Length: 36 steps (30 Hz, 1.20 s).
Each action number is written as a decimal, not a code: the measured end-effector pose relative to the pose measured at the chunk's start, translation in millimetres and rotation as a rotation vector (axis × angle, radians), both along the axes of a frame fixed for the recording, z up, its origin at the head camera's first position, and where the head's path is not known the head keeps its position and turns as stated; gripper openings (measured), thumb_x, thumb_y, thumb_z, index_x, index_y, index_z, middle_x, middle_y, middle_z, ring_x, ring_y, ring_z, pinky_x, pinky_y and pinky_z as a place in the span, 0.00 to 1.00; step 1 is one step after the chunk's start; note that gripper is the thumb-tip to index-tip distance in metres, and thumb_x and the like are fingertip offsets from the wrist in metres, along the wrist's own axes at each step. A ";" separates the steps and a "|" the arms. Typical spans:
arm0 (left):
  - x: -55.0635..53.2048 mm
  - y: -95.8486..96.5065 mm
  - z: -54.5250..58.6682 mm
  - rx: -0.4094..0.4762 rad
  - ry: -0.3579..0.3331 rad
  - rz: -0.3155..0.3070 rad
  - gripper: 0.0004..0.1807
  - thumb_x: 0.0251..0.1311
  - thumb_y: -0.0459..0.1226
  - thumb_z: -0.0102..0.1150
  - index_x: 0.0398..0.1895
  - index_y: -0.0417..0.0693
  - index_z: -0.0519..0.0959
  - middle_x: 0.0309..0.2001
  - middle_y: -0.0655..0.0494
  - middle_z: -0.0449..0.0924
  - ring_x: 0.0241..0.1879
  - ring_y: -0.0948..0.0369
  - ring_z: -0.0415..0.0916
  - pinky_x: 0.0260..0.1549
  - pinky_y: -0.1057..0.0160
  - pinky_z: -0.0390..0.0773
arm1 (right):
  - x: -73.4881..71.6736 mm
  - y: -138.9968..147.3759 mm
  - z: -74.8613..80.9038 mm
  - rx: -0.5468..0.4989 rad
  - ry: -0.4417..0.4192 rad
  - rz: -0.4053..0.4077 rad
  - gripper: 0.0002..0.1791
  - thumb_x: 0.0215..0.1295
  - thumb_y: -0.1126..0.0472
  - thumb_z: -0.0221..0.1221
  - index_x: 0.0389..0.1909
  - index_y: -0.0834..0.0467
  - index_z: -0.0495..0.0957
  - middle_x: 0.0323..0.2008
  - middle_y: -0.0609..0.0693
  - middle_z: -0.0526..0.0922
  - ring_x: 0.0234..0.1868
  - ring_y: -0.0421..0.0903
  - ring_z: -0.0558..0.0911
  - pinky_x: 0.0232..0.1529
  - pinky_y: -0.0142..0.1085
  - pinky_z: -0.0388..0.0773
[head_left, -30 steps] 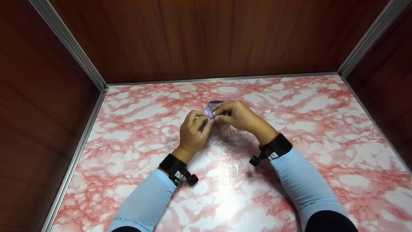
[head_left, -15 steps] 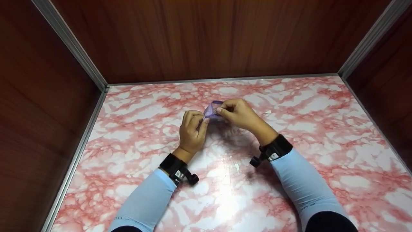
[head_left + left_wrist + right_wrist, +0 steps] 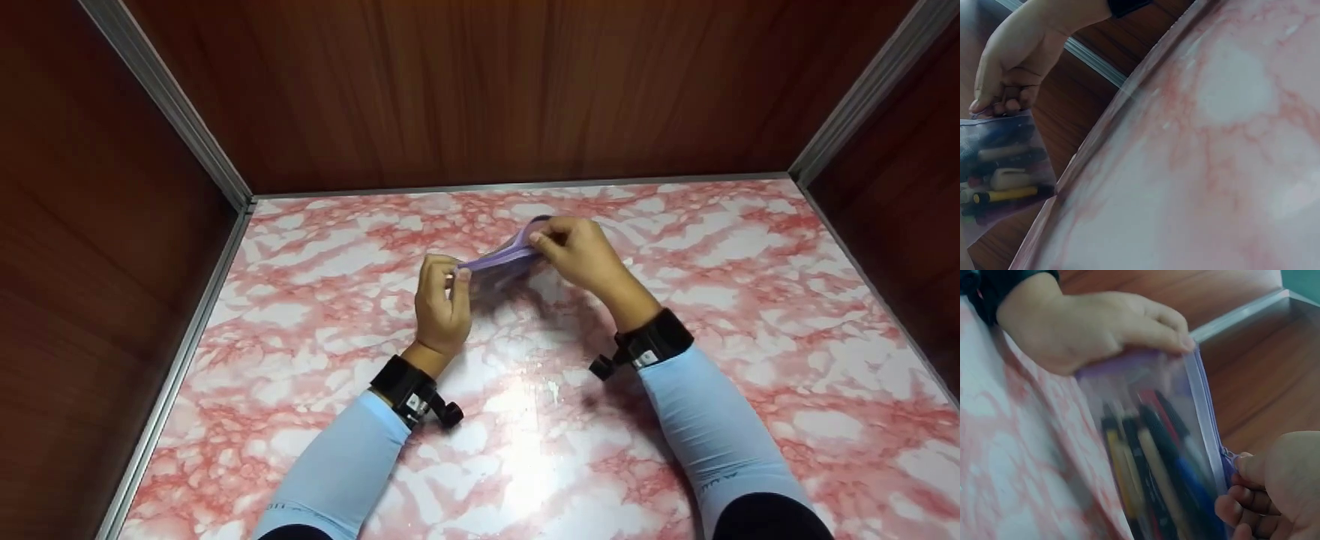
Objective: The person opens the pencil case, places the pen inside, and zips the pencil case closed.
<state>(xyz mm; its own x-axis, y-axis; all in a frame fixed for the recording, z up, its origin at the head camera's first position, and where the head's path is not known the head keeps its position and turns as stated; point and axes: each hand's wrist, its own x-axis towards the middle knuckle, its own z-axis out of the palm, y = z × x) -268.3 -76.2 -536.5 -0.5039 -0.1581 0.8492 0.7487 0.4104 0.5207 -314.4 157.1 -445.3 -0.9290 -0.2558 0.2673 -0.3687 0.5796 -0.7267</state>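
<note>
A see-through pencil pouch (image 3: 501, 264) with a purple zip edge hangs between my hands above the table. Pens and markers, among them a yellow one (image 3: 1008, 194), show through its side. My left hand (image 3: 442, 304) pinches one end of the zip edge. Toward the other end, my right hand (image 3: 586, 251) pinches the zipper pull, and the zip edge stretches straight between the two hands. In the right wrist view the zipper slider (image 3: 1229, 453) sits at the right fingertips. Beyond it, near the right hand, the purple edge stands apart in a loop.
The table top (image 3: 337, 337) has a red and white marbled pattern. Dark wood panels (image 3: 510, 90) with metal edge strips (image 3: 169, 105) enclose it at the back and both sides. Black bands with small cameras (image 3: 409, 397) sit on both wrists.
My right hand has moved away from the left, to the right and slightly back, with the zipper pull. The zip edge between the hands is now longer and straighter. My left hand barely shifted.
</note>
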 end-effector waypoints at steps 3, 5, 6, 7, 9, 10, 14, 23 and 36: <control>-0.5 0.0 -0.3 0.032 -0.014 -0.005 0.07 0.73 0.21 0.60 0.38 0.38 0.75 0.41 0.42 0.76 0.42 0.51 0.78 0.37 0.63 0.84 | -3.0 5.6 0.5 0.009 0.003 -0.032 0.11 0.82 0.59 0.69 0.48 0.63 0.93 0.40 0.57 0.92 0.39 0.46 0.81 0.42 0.31 0.75; -0.7 -0.1 -0.9 0.036 -0.017 -0.012 0.07 0.74 0.21 0.60 0.39 0.38 0.75 0.41 0.42 0.76 0.42 0.51 0.78 0.37 0.63 0.85 | -5.0 9.3 0.8 0.019 0.005 -0.042 0.12 0.83 0.57 0.68 0.49 0.62 0.93 0.41 0.58 0.92 0.40 0.48 0.82 0.44 0.34 0.76; -0.6 -0.4 -0.9 0.039 -0.019 -0.015 0.07 0.74 0.21 0.60 0.39 0.37 0.74 0.42 0.41 0.76 0.42 0.51 0.78 0.36 0.62 0.85 | -6.2 11.4 1.3 0.022 0.006 -0.050 0.13 0.83 0.57 0.67 0.49 0.62 0.93 0.41 0.58 0.92 0.41 0.49 0.82 0.45 0.36 0.77; -0.6 -0.7 -1.0 0.045 -0.025 -0.018 0.07 0.74 0.21 0.59 0.39 0.37 0.74 0.42 0.41 0.76 0.42 0.51 0.77 0.36 0.62 0.84 | -7.5 13.9 1.6 0.021 0.013 -0.061 0.13 0.83 0.57 0.67 0.48 0.63 0.93 0.42 0.59 0.93 0.42 0.50 0.83 0.47 0.37 0.77; -0.6 -2.1 -1.0 0.065 -0.047 -0.024 0.06 0.76 0.22 0.57 0.40 0.36 0.74 0.42 0.40 0.75 0.42 0.52 0.76 0.37 0.62 0.83 | -10.6 19.6 2.0 0.013 0.025 -0.091 0.12 0.84 0.58 0.66 0.46 0.63 0.93 0.42 0.60 0.93 0.43 0.51 0.85 0.49 0.40 0.78; -0.5 -2.8 -1.2 0.078 -0.058 -0.026 0.05 0.77 0.22 0.56 0.40 0.36 0.74 0.42 0.40 0.74 0.42 0.52 0.76 0.37 0.62 0.83 | -12.1 22.7 2.1 0.010 0.028 -0.106 0.13 0.84 0.59 0.66 0.45 0.64 0.92 0.41 0.61 0.93 0.43 0.52 0.85 0.49 0.41 0.78; -0.7 -4.6 -2.5 0.081 -0.079 -0.023 0.04 0.80 0.25 0.55 0.42 0.34 0.74 0.42 0.40 0.73 0.43 0.53 0.75 0.37 0.64 0.83 | -18.2 34.6 2.7 0.006 0.028 -0.132 0.14 0.85 0.58 0.64 0.44 0.64 0.92 0.41 0.62 0.93 0.42 0.50 0.85 0.47 0.39 0.79; -2.5 -7.9 -5.6 0.039 -0.092 0.031 0.05 0.82 0.28 0.57 0.44 0.34 0.74 0.41 0.42 0.73 0.41 0.52 0.76 0.35 0.62 0.83 | -31.1 62.3 0.6 0.009 -0.011 -0.258 0.15 0.85 0.57 0.64 0.45 0.65 0.91 0.33 0.56 0.89 0.32 0.37 0.80 0.36 0.30 0.74; -1.4 -3.7 -5.4 -0.093 -0.047 0.068 0.24 0.90 0.49 0.50 0.37 0.40 0.73 0.37 0.45 0.75 0.37 0.52 0.79 0.36 0.58 0.87 | -34.3 67.5 -10.4 0.062 0.007 -0.337 0.16 0.84 0.55 0.64 0.42 0.63 0.91 0.34 0.57 0.89 0.33 0.45 0.80 0.40 0.40 0.75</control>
